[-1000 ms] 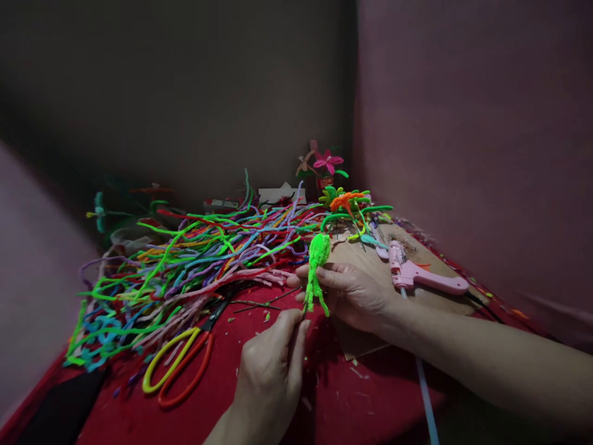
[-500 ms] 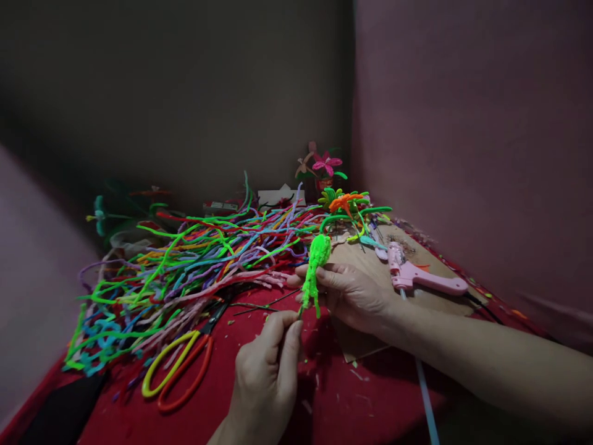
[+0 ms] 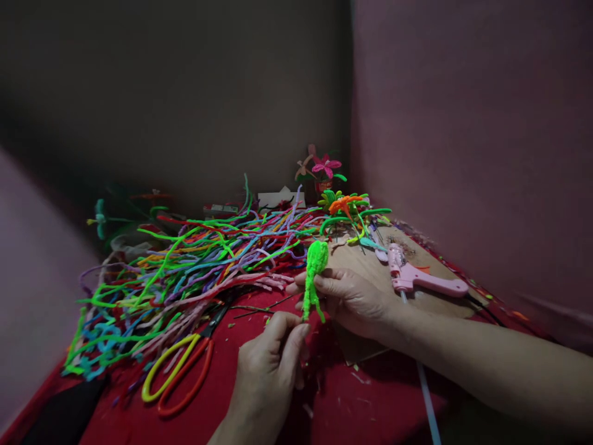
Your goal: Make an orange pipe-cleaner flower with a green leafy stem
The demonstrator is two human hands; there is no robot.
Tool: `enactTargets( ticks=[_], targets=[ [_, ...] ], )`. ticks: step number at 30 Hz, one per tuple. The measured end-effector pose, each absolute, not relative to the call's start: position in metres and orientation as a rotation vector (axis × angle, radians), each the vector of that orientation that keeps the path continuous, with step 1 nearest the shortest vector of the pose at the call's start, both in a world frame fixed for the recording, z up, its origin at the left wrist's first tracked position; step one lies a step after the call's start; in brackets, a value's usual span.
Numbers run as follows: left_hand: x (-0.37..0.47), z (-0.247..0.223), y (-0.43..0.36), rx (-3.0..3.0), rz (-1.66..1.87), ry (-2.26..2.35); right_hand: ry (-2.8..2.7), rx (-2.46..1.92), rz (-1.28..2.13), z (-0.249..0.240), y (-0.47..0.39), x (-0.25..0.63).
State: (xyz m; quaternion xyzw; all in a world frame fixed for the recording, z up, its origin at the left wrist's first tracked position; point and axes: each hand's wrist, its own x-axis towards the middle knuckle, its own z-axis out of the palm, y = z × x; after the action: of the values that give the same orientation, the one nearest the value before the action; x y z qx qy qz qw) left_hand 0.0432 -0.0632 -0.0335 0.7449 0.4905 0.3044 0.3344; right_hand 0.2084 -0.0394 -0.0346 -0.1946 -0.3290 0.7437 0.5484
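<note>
Bright green pipe cleaners bundled into a bud shape stand upright between my two hands, rounded at the top with loose ends hanging below. My right hand is closed on the middle of this bundle, thumb in front and fingers behind. Below it, my left hand pinches the lower end between thumb and forefinger; what lies inside that pinch is mostly hidden. Thin dark stems lie on the red cloth just behind my left hand.
A large heap of coloured pipe cleaners spreads across the left. Scissors with yellow and red handles lie before it. On a brown board at right rests a pink glue gun. Pipe-cleaner flowers stand behind, near the walls.
The green bundle and my right hand have moved slightly down. My left hand keeps its pinch near the bottom, with its thumb shifted a little.
</note>
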Motion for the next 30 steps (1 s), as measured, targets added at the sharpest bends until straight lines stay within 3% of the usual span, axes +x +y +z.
enactTargets(
  ticks=[16,22,30],
  targets=[
    [0.050,-0.030,-0.050,1.726,0.700,1.146,-0.868,-0.573,1.682,-0.036,-0.040,0.206],
    [0.040,0.003,-0.037,1.585,0.910,1.001,-0.815,-0.445,1.672,-0.032,-0.041,0.203],
    [0.073,0.005,-0.038,1.146,0.990,0.840,-0.750,-0.439,1.617,-0.030,-0.040,0.204]
  ],
)
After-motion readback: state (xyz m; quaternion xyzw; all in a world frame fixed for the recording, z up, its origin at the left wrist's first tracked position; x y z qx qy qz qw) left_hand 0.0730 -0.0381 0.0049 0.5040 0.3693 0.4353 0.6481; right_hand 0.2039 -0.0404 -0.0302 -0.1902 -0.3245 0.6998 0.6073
